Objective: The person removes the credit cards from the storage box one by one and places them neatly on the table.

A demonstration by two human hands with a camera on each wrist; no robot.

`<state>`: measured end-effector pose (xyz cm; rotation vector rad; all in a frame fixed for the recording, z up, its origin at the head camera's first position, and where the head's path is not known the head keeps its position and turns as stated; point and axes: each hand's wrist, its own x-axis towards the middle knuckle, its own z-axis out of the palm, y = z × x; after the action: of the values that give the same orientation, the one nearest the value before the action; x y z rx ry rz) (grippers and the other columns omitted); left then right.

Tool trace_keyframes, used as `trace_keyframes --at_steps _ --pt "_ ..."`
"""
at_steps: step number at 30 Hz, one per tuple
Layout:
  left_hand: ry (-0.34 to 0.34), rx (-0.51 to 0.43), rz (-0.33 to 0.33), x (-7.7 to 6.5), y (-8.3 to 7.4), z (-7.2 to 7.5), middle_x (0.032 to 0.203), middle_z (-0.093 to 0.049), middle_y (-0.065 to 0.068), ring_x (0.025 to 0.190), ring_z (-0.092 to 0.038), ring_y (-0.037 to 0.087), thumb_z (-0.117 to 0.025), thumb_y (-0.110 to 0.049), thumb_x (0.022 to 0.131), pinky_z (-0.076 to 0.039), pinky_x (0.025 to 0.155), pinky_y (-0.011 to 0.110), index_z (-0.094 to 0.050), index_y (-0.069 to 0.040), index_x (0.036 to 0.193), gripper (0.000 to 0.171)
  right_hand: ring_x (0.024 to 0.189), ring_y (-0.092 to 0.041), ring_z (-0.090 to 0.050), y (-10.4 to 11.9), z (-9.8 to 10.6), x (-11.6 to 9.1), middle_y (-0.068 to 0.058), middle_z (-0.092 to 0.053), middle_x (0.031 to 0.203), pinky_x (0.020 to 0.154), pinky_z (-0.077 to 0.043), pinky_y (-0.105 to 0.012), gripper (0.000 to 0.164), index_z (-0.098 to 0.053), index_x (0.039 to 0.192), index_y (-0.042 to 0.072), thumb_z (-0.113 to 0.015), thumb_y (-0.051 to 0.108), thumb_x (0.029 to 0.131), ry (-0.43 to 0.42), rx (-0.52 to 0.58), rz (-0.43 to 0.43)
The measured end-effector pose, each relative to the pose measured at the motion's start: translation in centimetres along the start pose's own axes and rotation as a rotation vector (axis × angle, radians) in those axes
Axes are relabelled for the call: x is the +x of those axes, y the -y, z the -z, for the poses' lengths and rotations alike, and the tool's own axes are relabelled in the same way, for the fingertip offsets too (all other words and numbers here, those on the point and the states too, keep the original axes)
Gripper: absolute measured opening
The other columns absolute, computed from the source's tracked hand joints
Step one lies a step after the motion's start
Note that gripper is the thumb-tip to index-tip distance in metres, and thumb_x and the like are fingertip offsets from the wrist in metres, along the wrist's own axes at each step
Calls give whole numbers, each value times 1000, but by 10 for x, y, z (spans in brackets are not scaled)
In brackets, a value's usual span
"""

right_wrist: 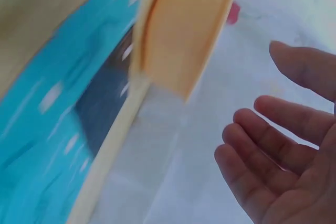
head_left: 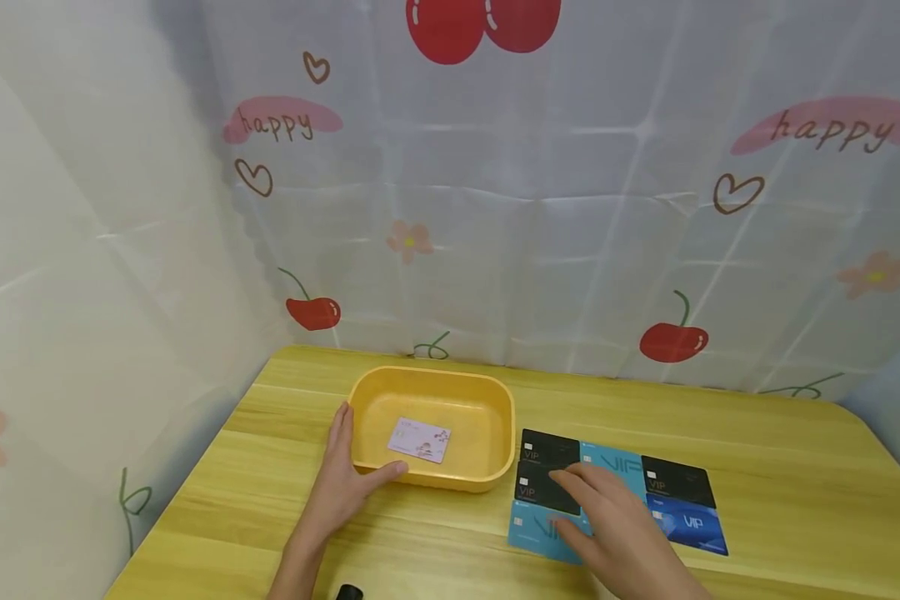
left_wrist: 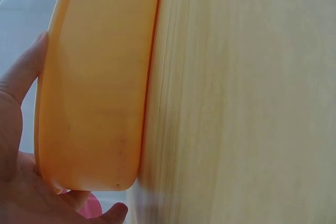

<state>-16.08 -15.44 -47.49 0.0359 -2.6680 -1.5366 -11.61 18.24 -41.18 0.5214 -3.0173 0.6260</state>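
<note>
A yellow plastic basin (head_left: 502, 392) stands on the table with a pale pink VIP card (head_left: 420, 439) lying flat inside. My left hand (head_left: 348, 467) holds the basin at its near left corner, thumb over the near rim and fingers along the left end. Above a block of VIP cards hovers my right hand (head_left: 607, 517), fingers loosely bent and apart, nothing between them. Under it lie black cards (head_left: 543, 486) and light blue cards (head_left: 543, 533), one partly hidden by the hand. On the block's right side are another black card (head_left: 678, 482) and a dark blue card (head_left: 690, 525).
The wood-grain table (head_left: 795, 483) meets a white printed curtain (head_left: 540, 250) along its back edge, and more curtain hangs at the left. A small black object (head_left: 350, 592) shows at the bottom edge of the head view.
</note>
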Motion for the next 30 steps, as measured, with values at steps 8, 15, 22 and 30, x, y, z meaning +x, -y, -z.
trace_keyframes --at_steps 8,15,22,30 --pt "-5 -2 6 -1 -1 -1 164 4 14 148 -3 34 -85 -42 76 -10 117 53 -1 -1 157 124 102 -14 -57 36 -11 35 2 -62 111 83 -53 -38 40 -68 120 10 -77 30 87 -107 57 201" --pt "-11 -7 -12 1 0 -1 164 3 15 148 -3 34 -85 -41 77 -11 116 54 -1 0 157 123 98 -18 -58 56 -31 69 -3 -62 111 81 -52 -39 42 -67 121 6 -77 29 88 -117 125 265" --pt "-15 -2 -13 0 1 -1 164 4 13 148 -4 34 -85 -40 77 -13 116 55 -1 0 157 122 100 -24 -58 69 -45 93 -8 -62 112 84 -52 -39 42 -66 122 4 -76 28 88 -111 86 318" --pt "-5 -3 -13 0 3 -2 164 5 12 148 -3 35 -84 -41 78 -14 115 57 0 -2 157 122 92 -23 -60 72 -63 119 -9 -62 106 78 -52 -37 40 -68 118 2 -78 23 86 -88 90 270"
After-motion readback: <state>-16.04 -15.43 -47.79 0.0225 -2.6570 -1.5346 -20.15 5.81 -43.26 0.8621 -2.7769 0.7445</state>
